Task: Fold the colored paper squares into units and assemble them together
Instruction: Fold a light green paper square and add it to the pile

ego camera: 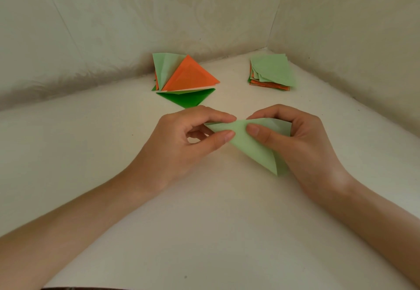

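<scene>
Setting: cream worktop (204, 221) set into a corner of pale patterned walls (91, 17).
Held piece: light green paper folded into a long triangle (254, 151), near the middle of the worktop, between both hands.
Left hand (181, 144): thumb and forefinger pinch the paper's left tip.
Right hand (295, 139): thumb on top, fingers curled behind, gripping the paper's right part.
Far left: pile of folded orange and green paper triangles (181, 78) by the wall.
Far right: stack of flat light green and orange paper squares (272, 71), well apart from the pile.

Single head view, looking forward and down at the bench (204, 221), close above it, facing the wall corner (270, 46) beyond
</scene>
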The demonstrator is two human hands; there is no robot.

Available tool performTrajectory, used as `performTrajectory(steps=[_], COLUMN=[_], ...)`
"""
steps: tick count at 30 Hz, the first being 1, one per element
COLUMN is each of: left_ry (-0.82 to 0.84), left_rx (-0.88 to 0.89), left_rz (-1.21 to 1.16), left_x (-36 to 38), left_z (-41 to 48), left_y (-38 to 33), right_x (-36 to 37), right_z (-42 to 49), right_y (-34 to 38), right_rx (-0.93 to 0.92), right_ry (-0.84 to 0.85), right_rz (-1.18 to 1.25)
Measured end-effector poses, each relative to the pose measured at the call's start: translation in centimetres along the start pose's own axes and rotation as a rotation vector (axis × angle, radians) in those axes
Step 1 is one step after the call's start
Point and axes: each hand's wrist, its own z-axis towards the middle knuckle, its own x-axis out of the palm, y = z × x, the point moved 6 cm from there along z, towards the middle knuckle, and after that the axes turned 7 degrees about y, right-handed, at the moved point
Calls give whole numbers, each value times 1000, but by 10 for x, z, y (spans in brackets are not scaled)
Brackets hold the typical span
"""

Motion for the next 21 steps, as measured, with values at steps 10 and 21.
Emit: performTrajectory(steps=[10, 21], left_ry=[-100, -146], left_rx=[21, -121], left_rz=[-78, -178], left_x=[-10, -11], left_z=[0, 2], left_y=[0, 8], right_x=[-6, -5], right_z=[2, 1], right_y=[1, 0], right_rx=[-14, 1], right_ry=[-48, -62], right_rz=[0, -21])
